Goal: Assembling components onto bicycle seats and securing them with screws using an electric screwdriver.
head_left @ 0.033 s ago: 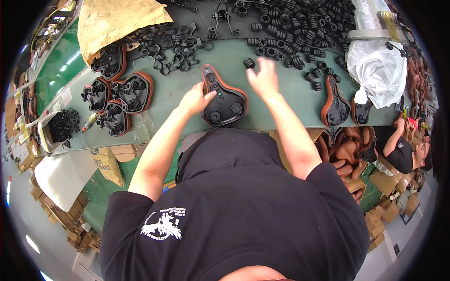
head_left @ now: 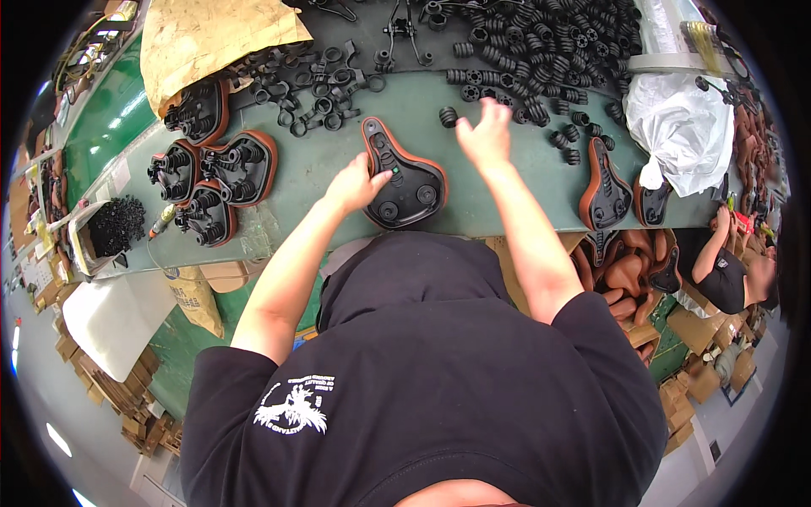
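Unchanged since the earlier frame: upturned saddle (head_left: 404,179) steadied by left hand (head_left: 355,184); right hand (head_left: 485,135), fingers spread, raised near black springs (head_left: 541,51) on counter (head_left: 338,152).

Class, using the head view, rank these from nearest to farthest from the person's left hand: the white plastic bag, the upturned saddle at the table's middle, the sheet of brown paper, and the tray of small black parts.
1. The upturned saddle: under the left hand, touching it.
2. The brown paper: up and to the left, at the table's far side.
3. The tray of small black parts: far left edge.
4. The white plastic bag: far right.
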`<state>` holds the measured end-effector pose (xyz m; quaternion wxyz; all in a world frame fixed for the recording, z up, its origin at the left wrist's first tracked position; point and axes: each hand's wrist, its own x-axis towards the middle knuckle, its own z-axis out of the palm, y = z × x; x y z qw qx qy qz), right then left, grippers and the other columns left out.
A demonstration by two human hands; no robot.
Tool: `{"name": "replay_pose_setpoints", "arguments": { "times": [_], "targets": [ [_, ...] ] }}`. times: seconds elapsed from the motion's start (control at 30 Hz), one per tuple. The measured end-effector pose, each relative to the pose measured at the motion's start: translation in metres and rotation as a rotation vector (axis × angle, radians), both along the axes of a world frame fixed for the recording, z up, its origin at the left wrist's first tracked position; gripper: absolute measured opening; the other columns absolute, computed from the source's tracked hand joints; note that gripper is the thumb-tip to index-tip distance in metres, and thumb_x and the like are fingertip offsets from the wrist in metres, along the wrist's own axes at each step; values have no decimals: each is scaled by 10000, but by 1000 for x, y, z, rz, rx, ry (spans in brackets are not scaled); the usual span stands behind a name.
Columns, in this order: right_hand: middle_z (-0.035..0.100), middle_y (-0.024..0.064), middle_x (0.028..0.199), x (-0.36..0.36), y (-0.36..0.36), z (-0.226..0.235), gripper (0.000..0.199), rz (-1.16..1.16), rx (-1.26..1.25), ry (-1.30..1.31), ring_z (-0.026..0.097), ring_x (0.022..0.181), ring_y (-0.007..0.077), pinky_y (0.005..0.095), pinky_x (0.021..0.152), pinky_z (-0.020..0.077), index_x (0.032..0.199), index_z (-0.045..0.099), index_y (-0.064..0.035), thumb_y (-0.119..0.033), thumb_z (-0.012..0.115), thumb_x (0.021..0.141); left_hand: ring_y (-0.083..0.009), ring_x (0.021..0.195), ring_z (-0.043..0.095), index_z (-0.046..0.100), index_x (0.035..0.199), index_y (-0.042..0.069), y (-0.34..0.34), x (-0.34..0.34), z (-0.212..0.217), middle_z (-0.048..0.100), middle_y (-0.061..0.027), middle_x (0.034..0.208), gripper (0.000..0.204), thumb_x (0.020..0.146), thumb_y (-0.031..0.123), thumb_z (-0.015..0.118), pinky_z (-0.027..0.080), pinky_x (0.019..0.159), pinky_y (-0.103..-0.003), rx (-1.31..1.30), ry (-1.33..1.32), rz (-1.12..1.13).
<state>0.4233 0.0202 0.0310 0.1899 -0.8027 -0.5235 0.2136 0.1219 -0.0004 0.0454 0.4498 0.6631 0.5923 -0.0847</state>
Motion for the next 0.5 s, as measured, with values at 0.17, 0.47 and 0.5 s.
{"name": "replay_pose_setpoints", "arguments": {
  "times": [0.17, 0.47, 0.5],
  "targets": [
    [411, 268, 1463, 43, 45, -13, 820, -53, -130, -79, 640, 1188, 489, 526, 1044, 551, 1511, 450, -100, -372, 856, 853, -424, 1231, 657, 539, 1445, 44, -17, 1, -17, 692, -248, 1313, 515, 1030, 325, 660, 520, 1044, -495, 88, -87, 96],
    [587, 167, 1229, 50, 17, -25, 408, -17, -49, 12, 686, 1068, 384, 451, 973, 565, 1195, 689, -148, -335, 845, 867, -370, 1157, 653, 633, 1324, 43, 24, 37, 20, 673, -158, 1206, 437, 954, 249, 742, 545, 995, -464, 633, -113, -30],
    [592, 156, 1190, 42, 11, -12, 385, 35, -35, 6, 690, 1057, 366, 447, 969, 569, 1197, 693, -139, -302, 824, 874, -373, 1157, 653, 634, 1322, 39, 27, 43, 31, 673, -163, 1210, 437, 948, 235, 746, 544, 997, -469, 590, -263, 6]
  ]
}}
